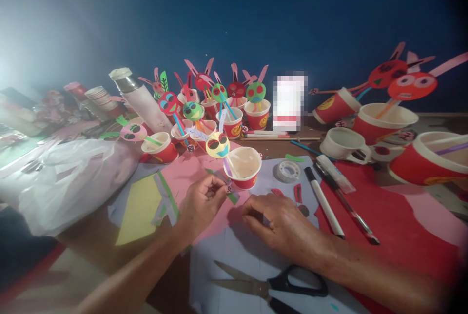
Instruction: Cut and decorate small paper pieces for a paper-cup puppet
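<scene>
My left hand (206, 199) is closed in a pinch at a small round paper disc (229, 188) with a dark mark, just below the front paper cup. My right hand (280, 219) rests on the paper to the right, its fingers curled together; whatever lies between them is hidden. In front of both hands stands a red and white paper cup (248, 182). A yellow paper face (217, 145) with dark glasses and a blue mouth leans at its left rim on a straw. Open-bladed scissors (256, 286) lie below my right hand.
Several cups with paper faces stand behind, near a thermos (142, 102). Clear tape (288, 171), a marker (323, 202), a pen (351, 206) and a white mug (343, 144) are at right. A plastic bag (76, 177) and yellow paper (137, 206) lie left.
</scene>
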A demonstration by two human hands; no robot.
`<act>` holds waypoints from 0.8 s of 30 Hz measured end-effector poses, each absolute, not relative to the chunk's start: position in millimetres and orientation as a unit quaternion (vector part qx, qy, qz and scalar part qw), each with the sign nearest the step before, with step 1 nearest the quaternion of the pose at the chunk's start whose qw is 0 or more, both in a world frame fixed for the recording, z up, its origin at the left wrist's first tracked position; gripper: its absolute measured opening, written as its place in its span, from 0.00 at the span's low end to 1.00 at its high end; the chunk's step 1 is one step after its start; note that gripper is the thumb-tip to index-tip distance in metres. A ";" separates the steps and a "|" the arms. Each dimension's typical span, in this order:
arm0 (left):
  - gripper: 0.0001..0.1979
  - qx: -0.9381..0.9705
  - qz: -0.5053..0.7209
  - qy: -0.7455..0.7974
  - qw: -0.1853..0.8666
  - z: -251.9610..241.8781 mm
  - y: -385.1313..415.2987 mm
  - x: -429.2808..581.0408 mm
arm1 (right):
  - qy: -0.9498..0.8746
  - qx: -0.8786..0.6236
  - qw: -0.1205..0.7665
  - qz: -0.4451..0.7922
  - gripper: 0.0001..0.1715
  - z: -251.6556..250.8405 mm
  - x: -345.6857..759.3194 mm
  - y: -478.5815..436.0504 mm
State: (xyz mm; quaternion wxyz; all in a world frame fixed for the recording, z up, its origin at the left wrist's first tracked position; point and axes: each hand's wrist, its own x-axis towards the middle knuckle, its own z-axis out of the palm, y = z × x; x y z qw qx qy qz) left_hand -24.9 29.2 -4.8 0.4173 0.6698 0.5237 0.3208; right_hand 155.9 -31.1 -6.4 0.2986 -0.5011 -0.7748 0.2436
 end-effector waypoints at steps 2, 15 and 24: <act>0.06 0.671 0.321 0.525 0.413 -5.1 29.4 -24.5 | -0.816 -0.470 0.295 0.161 0.08 -10.6 155.8 -30.1; 0.07 0.658 0.362 0.494 0.438 -6.8 30.2 -21.1 | -0.890 -0.384 0.232 -0.078 0.13 -22.5 154.1 -25.2; 0.07 0.673 0.346 0.481 0.443 -9.2 30.1 -24.8 | -0.889 -0.390 0.222 -0.092 0.12 -28.8 154.4 -21.3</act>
